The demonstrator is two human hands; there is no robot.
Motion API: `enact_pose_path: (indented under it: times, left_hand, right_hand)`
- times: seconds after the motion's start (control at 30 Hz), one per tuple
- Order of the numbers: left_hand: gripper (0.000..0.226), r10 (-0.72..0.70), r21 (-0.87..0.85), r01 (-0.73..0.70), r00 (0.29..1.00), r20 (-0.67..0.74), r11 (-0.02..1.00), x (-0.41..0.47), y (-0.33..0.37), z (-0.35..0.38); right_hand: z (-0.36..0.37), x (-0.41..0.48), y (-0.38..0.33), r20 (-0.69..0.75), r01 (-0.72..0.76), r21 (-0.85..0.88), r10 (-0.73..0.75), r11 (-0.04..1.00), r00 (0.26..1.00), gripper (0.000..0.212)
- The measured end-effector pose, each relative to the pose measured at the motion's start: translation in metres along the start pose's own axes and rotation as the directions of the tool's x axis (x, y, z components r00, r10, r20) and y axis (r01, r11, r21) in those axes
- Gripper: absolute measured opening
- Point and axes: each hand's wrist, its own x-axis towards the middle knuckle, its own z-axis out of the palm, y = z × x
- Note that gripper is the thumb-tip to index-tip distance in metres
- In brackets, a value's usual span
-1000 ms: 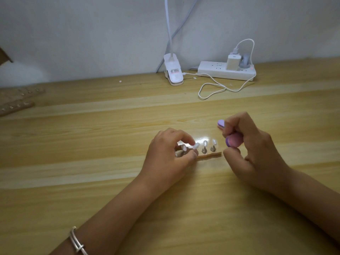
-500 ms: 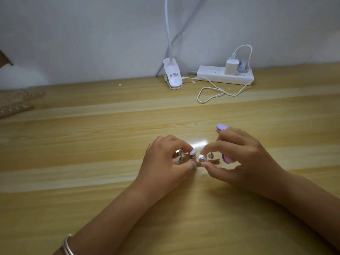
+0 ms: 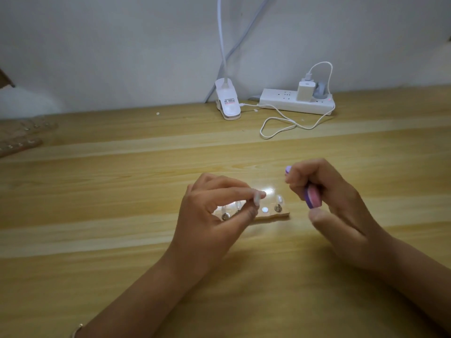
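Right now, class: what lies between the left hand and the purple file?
In the head view, between left hand and file lies the strip, its right end bearing one stud and a bare disc.

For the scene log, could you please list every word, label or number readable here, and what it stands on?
Nothing can be read as text.
Lamp clip: small label with red and dark print, too blurred to read.
Power strip: no legible print, only a red light.
Charger: no marking seen.
File in the right hand, nail tip in the left hand: no print seen.
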Motion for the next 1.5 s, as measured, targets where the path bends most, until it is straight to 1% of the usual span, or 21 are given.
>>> enact_pose_path:
  times: [0.07,0.13,0.23,0.3,0.37,0.43,0.5,0.57,0.67,0.73,0.87,0.93,1.0,1.13,1.27,1.33,1.4,1.43,1.5]
  left_hand:
    - [0.015,-0.013,-0.013,0.013,1.000,-0.004,1.000,0.000,0.000,-0.001]
    - [0.015,-0.003,-0.009,0.003,1.000,-0.002,1.000,-0.001,0.001,-0.001]
    - [0.011,0.011,0.005,-0.011,1.000,0.005,1.000,-0.002,0.001,-0.001]
    - [0.009,0.027,0.027,-0.027,1.000,0.002,0.999,-0.002,0.002,0.000]
    - [0.008,0.062,0.085,-0.060,0.998,-0.017,0.995,-0.002,0.003,0.000]
    - [0.006,0.091,0.124,-0.086,0.995,-0.037,0.989,-0.003,0.002,0.000]
    - [0.008,0.094,0.097,-0.090,0.995,-0.039,0.991,-0.003,0.001,0.001]
    - [0.012,0.081,0.062,-0.079,0.996,-0.025,0.995,-0.004,0.000,0.000]
    - [0.008,0.053,0.049,-0.054,0.998,0.017,0.997,-0.003,-0.003,-0.002]
    - [0.009,0.049,0.044,-0.050,0.998,0.038,0.998,-0.002,-0.004,-0.001]
    - [0.014,0.081,0.049,-0.083,0.996,0.042,0.995,-0.004,-0.004,-0.001]
    - [0.011,0.072,0.065,-0.075,0.996,0.046,0.995,-0.004,-0.006,0.000]
    - [0.010,0.066,0.067,-0.069,0.997,0.049,0.995,-0.003,-0.009,0.000]
    - [0.014,0.102,0.060,-0.105,0.994,0.049,0.993,-0.004,-0.009,0.001]
    - [0.010,0.070,0.062,-0.072,0.997,0.046,0.995,-0.003,-0.010,0.001]
    - [0.011,0.078,0.051,-0.080,0.996,0.048,0.995,-0.003,-0.010,0.001]
    - [0.015,0.097,0.052,-0.100,0.994,0.044,0.994,-0.003,-0.010,0.000]
    - [0.014,0.100,0.059,-0.102,0.994,0.044,0.993,-0.004,-0.010,0.000]
    - [0.010,0.088,0.076,-0.092,0.995,0.045,0.993,-0.003,-0.009,0.001]
  right_hand:
    - [0.000,0.001,0.004,-0.007,-0.080,0.093,0.081,0.992,0.997,0.031]
    - [0.000,0.002,0.006,-0.001,-0.124,0.171,0.126,0.977,0.992,0.026]
    - [0.000,0.003,0.005,0.011,-0.153,0.191,0.154,0.969,0.988,0.021]
    - [0.001,0.001,0.002,-0.017,-0.129,0.170,0.134,0.977,0.991,0.015]
    - [0.003,0.002,0.000,-0.038,-0.073,0.119,0.078,0.990,0.996,0.016]
    - [0.008,0.002,-0.002,-0.027,0.025,0.002,-0.025,1.000,0.999,0.019]
    - [0.013,0.003,-0.002,-0.017,0.112,-0.121,-0.115,0.986,0.993,0.021]
    - [0.014,0.003,-0.002,-0.019,0.126,-0.180,-0.132,0.975,0.991,0.024]
    - [0.008,0.005,0.000,-0.040,0.097,-0.233,-0.109,0.968,0.993,0.027]
    - [0.008,0.005,-0.001,-0.054,0.104,-0.249,-0.122,0.963,0.991,0.028]
    - [0.018,0.000,-0.004,-0.027,0.200,-0.283,-0.217,0.938,0.976,0.022]
    - [0.014,0.001,-0.002,-0.039,0.192,-0.323,-0.216,0.927,0.976,0.024]
    - [0.010,0.003,-0.001,-0.055,0.185,-0.318,-0.213,0.930,0.976,0.025]
    - [0.020,-0.001,-0.003,0.002,0.288,-0.320,-0.303,0.903,0.953,0.026]
    - [0.011,0.003,0.002,-0.070,0.210,-0.315,-0.244,0.926,0.967,0.028]
    - [0.015,0.002,0.001,-0.052,0.235,-0.313,-0.264,0.920,0.963,0.028]
    - [0.018,0.000,0.000,0.002,0.286,-0.327,-0.302,0.901,0.953,0.028]
    - [0.015,0.000,0.001,0.012,0.285,-0.334,-0.299,0.898,0.954,0.029]
    - [0.007,0.003,0.005,-0.021,0.236,-0.341,-0.258,0.910,0.966,0.031]
